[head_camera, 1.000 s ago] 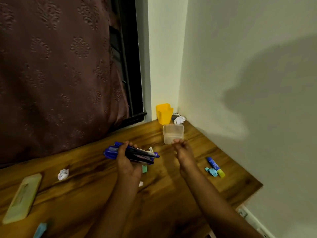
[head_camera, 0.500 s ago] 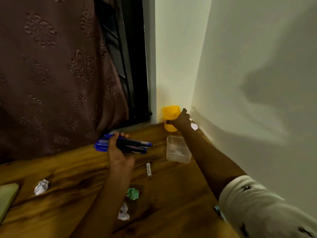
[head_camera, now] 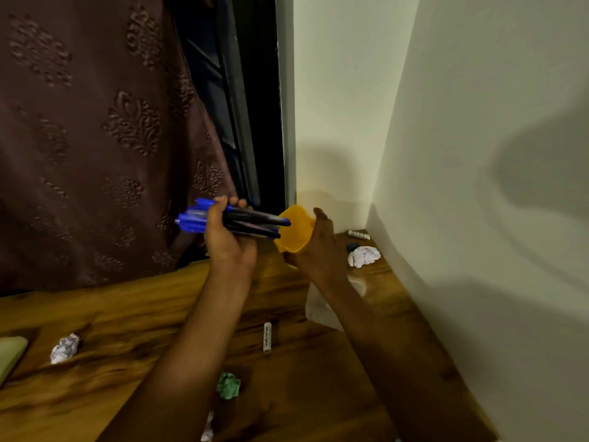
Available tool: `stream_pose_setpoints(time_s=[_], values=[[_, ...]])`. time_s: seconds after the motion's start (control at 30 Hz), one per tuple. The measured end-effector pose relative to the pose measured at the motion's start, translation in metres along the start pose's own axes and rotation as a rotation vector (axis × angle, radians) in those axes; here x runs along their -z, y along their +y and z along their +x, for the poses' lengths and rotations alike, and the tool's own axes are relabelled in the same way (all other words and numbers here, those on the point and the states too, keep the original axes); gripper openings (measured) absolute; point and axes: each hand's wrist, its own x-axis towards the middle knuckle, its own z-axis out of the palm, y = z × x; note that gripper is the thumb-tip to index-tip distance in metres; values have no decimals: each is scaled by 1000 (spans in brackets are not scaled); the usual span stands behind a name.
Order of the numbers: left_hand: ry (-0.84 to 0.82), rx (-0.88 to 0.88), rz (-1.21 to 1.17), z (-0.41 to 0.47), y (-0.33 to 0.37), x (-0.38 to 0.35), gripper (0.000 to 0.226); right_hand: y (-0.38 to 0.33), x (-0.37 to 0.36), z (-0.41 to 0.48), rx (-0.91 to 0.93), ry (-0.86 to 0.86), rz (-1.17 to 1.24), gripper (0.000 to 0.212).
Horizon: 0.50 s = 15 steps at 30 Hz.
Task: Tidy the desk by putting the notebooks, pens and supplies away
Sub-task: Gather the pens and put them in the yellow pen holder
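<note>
My left hand (head_camera: 228, 242) grips a bundle of blue-capped pens (head_camera: 223, 220), held level above the back of the wooden desk (head_camera: 134, 317). My right hand (head_camera: 318, 250) holds a yellow cup (head_camera: 294, 232) lifted off the desk and tilted, its mouth turned left toward the pens. The pen tips reach the cup's rim. A clear plastic box (head_camera: 318, 309) sits on the desk, partly hidden under my right forearm.
Crumpled paper balls lie about: a white one (head_camera: 363, 256) in the corner, a white one (head_camera: 64, 348) at the left, a green one (head_camera: 228, 385) near me. A small white stick (head_camera: 267, 336) lies mid-desk, another (head_camera: 358, 234) by the wall. A pale green case (head_camera: 11, 352) is at the left edge.
My right hand took the yellow cup from the corner, lifted it and tilted it toward the pens. My left hand brought the pen bundle up and to the right, to the cup's mouth.
</note>
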Motion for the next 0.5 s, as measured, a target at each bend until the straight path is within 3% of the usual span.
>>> stream_pose_setpoints(time_s=[0.33, 0.5], values=[[-206, -203, 482, -20, -9, -7, 14, -22, 7, -35, 44, 13, -14, 93], [-179, -78, 662, -23, -15, -1, 25, -33, 21, -41, 47, 31, 23, 97]])
